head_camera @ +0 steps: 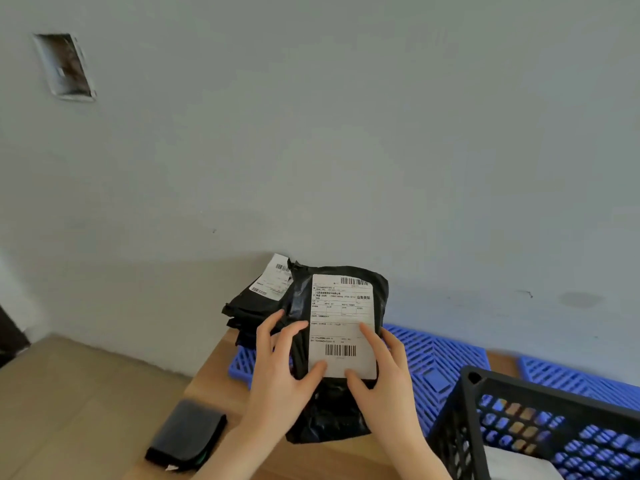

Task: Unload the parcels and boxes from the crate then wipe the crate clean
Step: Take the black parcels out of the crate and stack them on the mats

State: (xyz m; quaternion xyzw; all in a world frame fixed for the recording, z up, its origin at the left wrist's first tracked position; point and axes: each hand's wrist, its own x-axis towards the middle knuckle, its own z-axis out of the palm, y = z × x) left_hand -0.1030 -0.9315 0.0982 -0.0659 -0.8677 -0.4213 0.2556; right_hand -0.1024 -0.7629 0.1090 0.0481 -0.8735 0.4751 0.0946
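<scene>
I hold a black plastic parcel with a white shipping label upright above the wooden table. My left hand grips its left edge, thumb on the label's lower corner. My right hand grips its right edge, thumb on the label. Behind it a stack of black parcels with white labels lies against the wall. The black lattice crate stands at the lower right, and something white shows inside its bottom.
Blue lattice panels lie flat on the table under and behind the crate. A dark folded cloth sits near the table's left front corner. The grey wall rises just behind the table. Tan floor lies to the left.
</scene>
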